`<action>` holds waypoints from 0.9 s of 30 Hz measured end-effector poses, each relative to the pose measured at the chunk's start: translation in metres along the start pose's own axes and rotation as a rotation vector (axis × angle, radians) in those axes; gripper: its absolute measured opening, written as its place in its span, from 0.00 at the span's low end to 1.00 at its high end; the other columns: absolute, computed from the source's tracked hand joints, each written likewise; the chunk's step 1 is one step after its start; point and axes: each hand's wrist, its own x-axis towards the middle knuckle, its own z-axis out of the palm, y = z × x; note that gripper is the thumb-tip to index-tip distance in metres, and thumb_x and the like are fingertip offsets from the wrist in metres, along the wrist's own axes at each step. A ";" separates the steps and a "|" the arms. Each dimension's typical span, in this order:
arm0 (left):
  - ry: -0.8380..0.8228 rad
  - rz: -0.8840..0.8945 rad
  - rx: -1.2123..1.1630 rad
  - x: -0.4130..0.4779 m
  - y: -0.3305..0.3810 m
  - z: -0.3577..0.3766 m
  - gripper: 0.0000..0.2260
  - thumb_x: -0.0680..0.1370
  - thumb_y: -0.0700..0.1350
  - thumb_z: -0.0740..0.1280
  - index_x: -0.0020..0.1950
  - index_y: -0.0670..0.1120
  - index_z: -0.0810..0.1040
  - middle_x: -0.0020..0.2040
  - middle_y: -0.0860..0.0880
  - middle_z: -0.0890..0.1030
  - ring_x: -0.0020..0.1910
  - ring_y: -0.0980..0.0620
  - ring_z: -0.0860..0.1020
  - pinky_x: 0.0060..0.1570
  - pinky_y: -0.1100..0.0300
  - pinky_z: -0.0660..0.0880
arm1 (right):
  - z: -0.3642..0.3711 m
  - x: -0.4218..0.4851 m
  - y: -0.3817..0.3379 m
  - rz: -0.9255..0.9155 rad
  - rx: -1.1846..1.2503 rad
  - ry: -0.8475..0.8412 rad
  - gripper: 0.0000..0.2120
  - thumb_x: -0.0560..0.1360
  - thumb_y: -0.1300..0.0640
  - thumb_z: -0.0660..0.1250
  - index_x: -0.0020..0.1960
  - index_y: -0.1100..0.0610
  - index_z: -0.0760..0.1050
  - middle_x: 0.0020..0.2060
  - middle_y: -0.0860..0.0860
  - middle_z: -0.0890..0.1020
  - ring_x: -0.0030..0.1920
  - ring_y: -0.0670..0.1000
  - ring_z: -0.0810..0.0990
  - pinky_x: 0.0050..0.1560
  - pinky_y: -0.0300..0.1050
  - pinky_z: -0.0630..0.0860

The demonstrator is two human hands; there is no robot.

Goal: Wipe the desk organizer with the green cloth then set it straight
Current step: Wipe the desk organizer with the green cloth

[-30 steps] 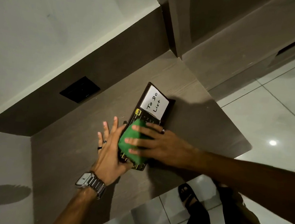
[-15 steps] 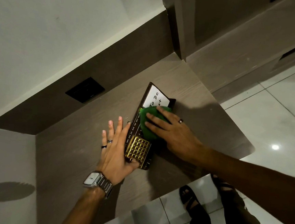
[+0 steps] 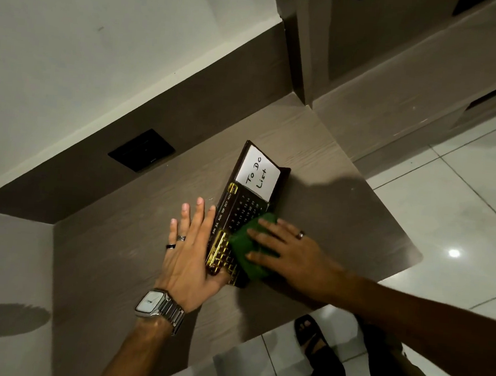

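Observation:
The dark desk organizer (image 3: 240, 205) lies flat and askew on the brown desk (image 3: 313, 217). It carries a white "To Do List" card at its far end, a calendar panel in the middle and a gold grid near me. My left hand (image 3: 191, 252), with rings and a wristwatch, rests flat against the organizer's left edge, thumb under its near corner. My right hand (image 3: 289, 254) presses the green cloth (image 3: 249, 245) flat onto the organizer's near right part, fingers spread over it.
A black wall socket (image 3: 141, 150) sits in the dark back panel behind the desk. The desk's right and near edges drop to a white tiled floor (image 3: 454, 212), where my sandalled foot (image 3: 312, 334) stands. A fan's shadow falls at the lower left.
My right hand slid the cloth up to the card end, then back down toward the near end, uncovering the card. My left hand stayed braced on the left edge.

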 end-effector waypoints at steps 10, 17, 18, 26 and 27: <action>-0.016 0.002 -0.015 0.007 0.000 -0.003 0.54 0.66 0.59 0.72 0.75 0.57 0.33 0.77 0.51 0.32 0.75 0.50 0.29 0.72 0.45 0.31 | -0.027 0.010 0.033 0.247 -0.049 0.024 0.28 0.63 0.59 0.80 0.62 0.49 0.80 0.66 0.55 0.78 0.69 0.63 0.72 0.62 0.64 0.72; -0.018 0.008 -0.055 0.007 0.001 -0.004 0.56 0.65 0.57 0.75 0.76 0.58 0.34 0.78 0.52 0.35 0.75 0.50 0.31 0.72 0.44 0.32 | -0.037 0.012 0.055 0.199 -0.120 0.016 0.26 0.68 0.57 0.76 0.64 0.47 0.77 0.68 0.54 0.76 0.68 0.61 0.70 0.59 0.60 0.74; -0.018 0.008 -0.067 0.007 0.001 -0.005 0.55 0.65 0.57 0.75 0.76 0.58 0.35 0.78 0.52 0.35 0.75 0.51 0.31 0.72 0.44 0.32 | -0.048 0.019 0.072 0.302 -0.167 0.036 0.26 0.69 0.58 0.74 0.66 0.47 0.76 0.69 0.53 0.75 0.68 0.61 0.70 0.59 0.59 0.73; -0.018 -0.009 -0.117 0.008 0.002 -0.003 0.55 0.65 0.55 0.75 0.76 0.58 0.36 0.78 0.55 0.35 0.75 0.52 0.31 0.72 0.45 0.31 | -0.032 0.021 0.011 0.147 -0.173 -0.116 0.21 0.70 0.49 0.73 0.62 0.50 0.78 0.63 0.54 0.78 0.64 0.59 0.70 0.57 0.58 0.73; -0.016 -0.007 -0.119 0.008 0.002 -0.002 0.54 0.66 0.55 0.75 0.76 0.58 0.36 0.78 0.54 0.36 0.75 0.52 0.31 0.72 0.46 0.32 | -0.029 0.019 -0.002 0.064 -0.164 -0.165 0.20 0.70 0.48 0.74 0.60 0.50 0.78 0.60 0.53 0.79 0.62 0.58 0.71 0.57 0.57 0.74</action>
